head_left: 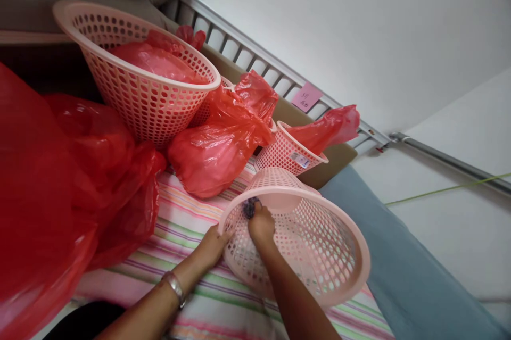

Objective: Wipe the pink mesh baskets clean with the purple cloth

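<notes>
A pink plastic basket (362, 255) with a holed wall lies tilted on a striped cloth, its wide mouth facing me. My left hand (214, 247), with a metal bracelet on the wrist, is closed on the left side of the basket's rim. Inside the basket, my right hand (262, 224) clutches a dark, crumpled cloth (250, 207) close to the inner wall near the base. Part of the left fingers is hidden behind the rim.
A larger pink basket (147, 103) holding a red plastic bag stands at upper left. Red bags (211, 156) lie beside it, with large ones (40, 185) at the left. A smaller basket (285, 154) leans by a metal rail (255, 44). Blue fabric (399, 255) is at right.
</notes>
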`<move>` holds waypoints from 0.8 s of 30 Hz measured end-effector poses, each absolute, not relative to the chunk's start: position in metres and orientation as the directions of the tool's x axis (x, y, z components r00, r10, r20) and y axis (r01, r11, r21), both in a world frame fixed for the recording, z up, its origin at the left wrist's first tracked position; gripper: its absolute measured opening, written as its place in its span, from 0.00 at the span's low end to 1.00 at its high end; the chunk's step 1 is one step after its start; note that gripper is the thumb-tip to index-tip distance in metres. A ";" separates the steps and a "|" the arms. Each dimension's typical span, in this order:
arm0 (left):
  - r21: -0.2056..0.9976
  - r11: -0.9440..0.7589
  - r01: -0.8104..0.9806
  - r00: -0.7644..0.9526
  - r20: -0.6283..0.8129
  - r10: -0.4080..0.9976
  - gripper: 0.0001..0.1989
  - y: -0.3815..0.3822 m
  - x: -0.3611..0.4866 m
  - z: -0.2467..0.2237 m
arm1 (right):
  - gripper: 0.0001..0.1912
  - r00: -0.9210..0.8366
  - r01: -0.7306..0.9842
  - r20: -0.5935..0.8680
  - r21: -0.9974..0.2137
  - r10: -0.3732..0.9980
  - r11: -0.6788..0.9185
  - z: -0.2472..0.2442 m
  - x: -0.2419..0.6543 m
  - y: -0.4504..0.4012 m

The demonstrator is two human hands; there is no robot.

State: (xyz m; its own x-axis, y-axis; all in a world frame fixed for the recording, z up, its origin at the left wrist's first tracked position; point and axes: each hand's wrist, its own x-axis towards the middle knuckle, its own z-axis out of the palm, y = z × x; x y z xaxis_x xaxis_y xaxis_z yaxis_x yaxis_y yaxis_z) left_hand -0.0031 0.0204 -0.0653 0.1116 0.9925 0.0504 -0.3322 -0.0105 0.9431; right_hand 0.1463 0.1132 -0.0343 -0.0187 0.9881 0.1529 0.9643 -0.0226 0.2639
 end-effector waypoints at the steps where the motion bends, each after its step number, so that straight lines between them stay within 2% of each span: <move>1: 0.941 -0.008 -0.337 0.111 0.048 0.993 0.24 0.020 -0.003 -0.066 | 0.19 -0.014 0.957 0.161 0.288 0.987 -0.034 -0.035 0.147 0.126; 6: 0.971 0.073 -0.227 0.126 -0.045 0.991 0.21 0.021 -0.009 -0.063 | 0.21 -0.023 0.947 0.151 0.319 0.988 -0.027 -0.043 0.153 0.161; 10: 0.993 0.002 -0.119 0.001 -0.002 1.000 0.19 0.025 -0.021 -0.053 | 0.21 -0.038 0.948 0.127 0.318 0.991 -0.004 -0.045 0.159 0.165; 14: 0.982 0.031 -0.187 -0.033 -0.038 0.999 0.21 0.031 -0.022 -0.056 | 0.19 -0.056 0.949 0.120 0.315 0.991 0.016 -0.041 0.153 0.151; 17: 0.969 0.042 -0.242 -0.053 -0.057 0.997 0.20 0.033 -0.018 -0.065 | 0.18 -0.073 0.964 0.126 0.262 0.989 0.037 -0.039 0.139 0.115; 19: 0.955 0.050 -0.292 -0.052 -0.068 0.996 0.21 0.033 -0.016 -0.070 | 0.20 -0.123 0.975 0.123 0.199 0.985 0.097 -0.041 0.131 0.077; 22: 0.920 0.095 -0.379 -0.028 -0.114 0.993 0.22 0.028 -0.011 -0.074 | 0.24 -0.298 0.952 0.097 0.103 0.949 0.289 -0.046 0.129 0.013; 24: 0.895 0.111 -0.432 0.002 -0.123 0.992 0.23 0.023 -0.005 -0.074 | 0.28 -0.338 0.941 0.104 0.041 0.935 0.336 -0.048 0.136 -0.019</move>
State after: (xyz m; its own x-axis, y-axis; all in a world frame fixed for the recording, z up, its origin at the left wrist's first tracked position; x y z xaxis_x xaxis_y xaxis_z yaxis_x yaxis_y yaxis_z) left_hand -0.0046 0.0229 -0.0737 0.0017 0.9924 -0.1228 -0.4318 0.1115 0.8951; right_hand 0.1357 -0.0186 -0.0482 -0.3380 0.9353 0.1043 0.9411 0.3355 0.0411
